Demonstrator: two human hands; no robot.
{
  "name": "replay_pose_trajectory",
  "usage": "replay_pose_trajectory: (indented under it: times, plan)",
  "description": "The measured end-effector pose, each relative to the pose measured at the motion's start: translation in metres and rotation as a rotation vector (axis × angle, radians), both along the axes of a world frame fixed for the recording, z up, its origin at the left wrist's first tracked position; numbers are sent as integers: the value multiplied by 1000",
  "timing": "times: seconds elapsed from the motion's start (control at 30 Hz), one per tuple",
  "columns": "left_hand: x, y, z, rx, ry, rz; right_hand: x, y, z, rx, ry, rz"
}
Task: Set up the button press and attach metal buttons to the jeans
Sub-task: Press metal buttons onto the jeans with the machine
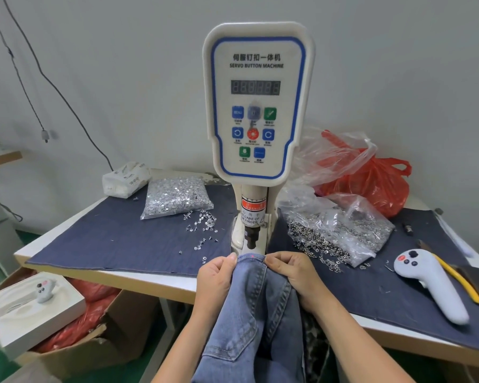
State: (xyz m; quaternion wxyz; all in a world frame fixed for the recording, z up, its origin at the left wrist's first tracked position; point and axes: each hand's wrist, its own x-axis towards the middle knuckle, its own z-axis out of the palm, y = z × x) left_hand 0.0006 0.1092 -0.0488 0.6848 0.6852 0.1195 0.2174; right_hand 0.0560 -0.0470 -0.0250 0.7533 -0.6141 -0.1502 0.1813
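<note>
Blues, whites and reds around the press

Faded blue jeans (256, 305) with paler stitching and a small red dot near the top edge; white button machine (257, 100) edged in blue, with blue, green and one red-orange button; dark navy cloth (116, 239) over a white table (67, 225); silver tacks in a clear bag (174, 197); darker, possibly gunmetal, buttons in another clear bag (340, 230); red plastic bag (376, 183); white handheld controller (432, 286); yellow-handled tool (462, 283).

Lying on the dark denim cloth at the right: a white handheld controller with dark buttons (432, 286), beside yellow-handled pliers (458, 280). At back left, a white tissue pack (126, 178). On the floor, a brown cardboard box (94, 346).
</note>
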Motion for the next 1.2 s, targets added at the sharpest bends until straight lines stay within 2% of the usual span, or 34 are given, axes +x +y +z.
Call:
replay_pose_trajectory:
  times: [0.73,1.2]
  plan:
    - [-2,0,3,24,11,11,2,-1,-4,23,4,16]
    - [-3,-1,3,2,-17,11,2,-1,-5,11,2,-52]
